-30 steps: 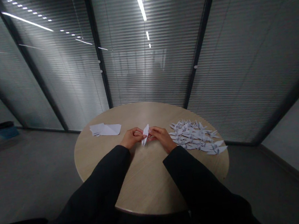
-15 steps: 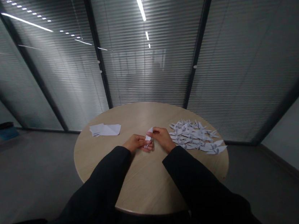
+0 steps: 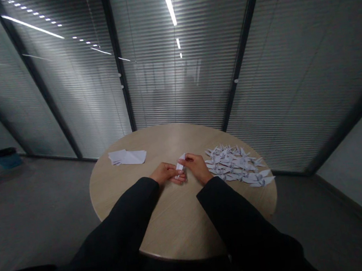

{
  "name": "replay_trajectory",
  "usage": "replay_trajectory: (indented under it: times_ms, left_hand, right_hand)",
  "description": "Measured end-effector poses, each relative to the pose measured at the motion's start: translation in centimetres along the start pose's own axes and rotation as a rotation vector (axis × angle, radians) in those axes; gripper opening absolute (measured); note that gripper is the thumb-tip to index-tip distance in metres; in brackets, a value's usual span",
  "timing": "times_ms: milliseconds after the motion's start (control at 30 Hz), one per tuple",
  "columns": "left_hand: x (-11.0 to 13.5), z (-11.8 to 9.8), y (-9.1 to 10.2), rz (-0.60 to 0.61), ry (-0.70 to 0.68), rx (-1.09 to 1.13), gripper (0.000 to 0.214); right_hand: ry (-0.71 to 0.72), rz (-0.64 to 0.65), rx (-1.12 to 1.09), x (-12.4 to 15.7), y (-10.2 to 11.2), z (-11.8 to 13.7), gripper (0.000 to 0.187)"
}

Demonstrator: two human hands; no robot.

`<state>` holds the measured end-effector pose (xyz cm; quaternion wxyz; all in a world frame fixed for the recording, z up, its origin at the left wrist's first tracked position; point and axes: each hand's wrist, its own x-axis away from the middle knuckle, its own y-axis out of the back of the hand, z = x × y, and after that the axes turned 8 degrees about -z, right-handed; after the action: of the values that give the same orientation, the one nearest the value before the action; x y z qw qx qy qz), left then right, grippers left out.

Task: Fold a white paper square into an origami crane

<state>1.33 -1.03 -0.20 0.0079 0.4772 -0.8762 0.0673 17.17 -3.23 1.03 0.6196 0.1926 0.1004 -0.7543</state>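
Note:
Both of my hands meet over the middle of a round wooden table (image 3: 178,223). My left hand (image 3: 166,173) has its fingers closed around the lower part of a small folded white paper piece (image 3: 180,163). My right hand (image 3: 197,166) pinches the top of the same paper from the right. The paper stands nearly upright between my fingers and is mostly hidden by them. Black sleeves cover both of my arms.
A heap of several folded white paper cranes (image 3: 237,165) lies on the table just right of my right hand. A small stack of flat white sheets (image 3: 127,157) lies at the table's far left. Glass walls with blinds stand behind the table.
The paper, first held up and spread between both hands, has been brought lower and pressed narrower. My left hand has slid right and closed over its lower part.

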Motion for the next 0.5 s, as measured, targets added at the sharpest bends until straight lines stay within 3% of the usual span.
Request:
replay_trajectory:
  times_ms: [200, 500]
  left_hand:
    - [-0.18, 0.35, 0.21, 0.094, 0.076, 0.013, 0.045]
    - [0.15, -0.05, -0.29, 0.023, 0.049, -0.032, 0.044]
  right_hand:
    - [0.008, -0.048, -0.039, -0.34, 0.11, -0.43, 0.025]
    - [0.019, -0.056, -0.049, -0.14, -0.03, -0.11, 0.025]
